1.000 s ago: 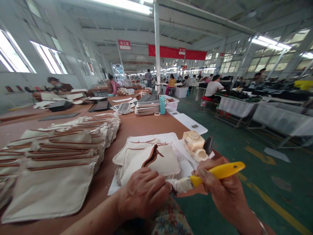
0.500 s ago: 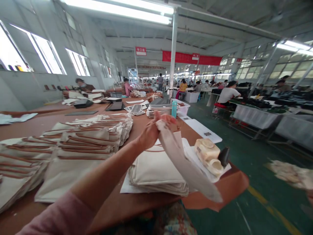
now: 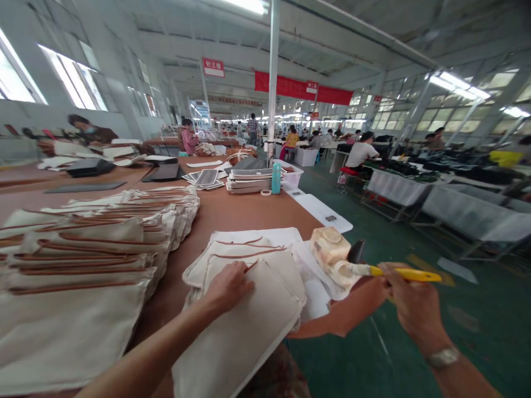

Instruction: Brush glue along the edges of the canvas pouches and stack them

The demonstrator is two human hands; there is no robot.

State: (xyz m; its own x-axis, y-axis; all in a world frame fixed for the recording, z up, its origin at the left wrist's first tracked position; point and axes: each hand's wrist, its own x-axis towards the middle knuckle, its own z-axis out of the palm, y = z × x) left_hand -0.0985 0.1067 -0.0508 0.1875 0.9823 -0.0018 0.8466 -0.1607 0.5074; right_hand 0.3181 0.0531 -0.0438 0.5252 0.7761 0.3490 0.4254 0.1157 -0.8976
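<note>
My left hand (image 3: 233,286) is closed on the brown-trimmed top edge of a cream fabric piece (image 3: 249,326), which slants across a small stack of similar pieces (image 3: 203,265) and hangs past the table's front edge. My right hand (image 3: 415,304), a watch at its wrist, grips the yellow handle of a brush (image 3: 398,273). The brush's pale head meets the mouth of a stained whitish plastic container (image 3: 329,246) at the table's right corner; the bristle tips are hidden there. White paper (image 3: 315,301) lies under the stack and the container.
Rows of overlapping cream pieces (image 3: 83,309) cover the left of the brown table (image 3: 236,215). Behind stand a turquoise bottle (image 3: 276,178), a tape roll (image 3: 266,193) and stacked panels (image 3: 246,182). A dark pointed object (image 3: 357,251) sits by the container. Other people work farther off.
My left hand has come down from holding up a blurred cream piece and now grips one on the stack. My right hand and the brush have come into clear view at the container.
</note>
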